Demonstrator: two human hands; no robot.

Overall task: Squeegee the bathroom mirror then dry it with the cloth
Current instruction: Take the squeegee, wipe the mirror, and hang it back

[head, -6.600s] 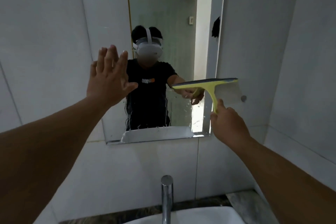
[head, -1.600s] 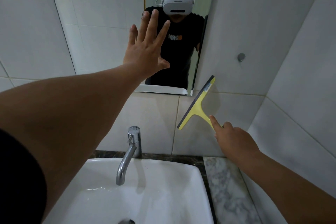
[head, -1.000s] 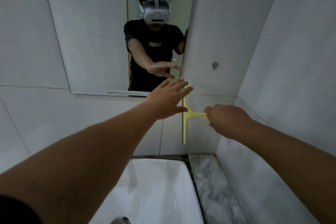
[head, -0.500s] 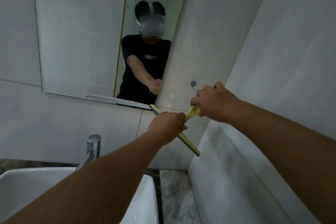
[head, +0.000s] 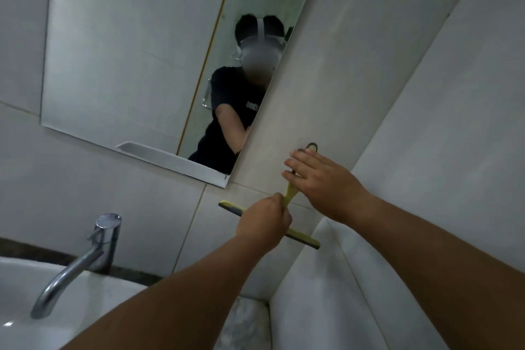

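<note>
The yellow squeegee [head: 302,238] hangs blade-down against the tiled wall, right of and below the mirror [head: 127,65]. My left hand [head: 264,224] is closed around the neck where handle meets blade. My right hand [head: 321,179] holds the top of the handle, where a dark loop [head: 311,146] sits against the wall; its fingers are partly spread. The mirror reflects a person in a black shirt with a headset. No cloth is in view.
A white basin [head: 34,307] with a chrome tap [head: 85,256] sits at lower left. A marble counter strip [head: 244,321] runs beside it. Tiled walls meet in a corner [head: 326,224] right behind the squeegee.
The squeegee came down off the mirror to the wall on the right. My left hand left the glass and took hold of it; my right hand slid up to the handle's top.
</note>
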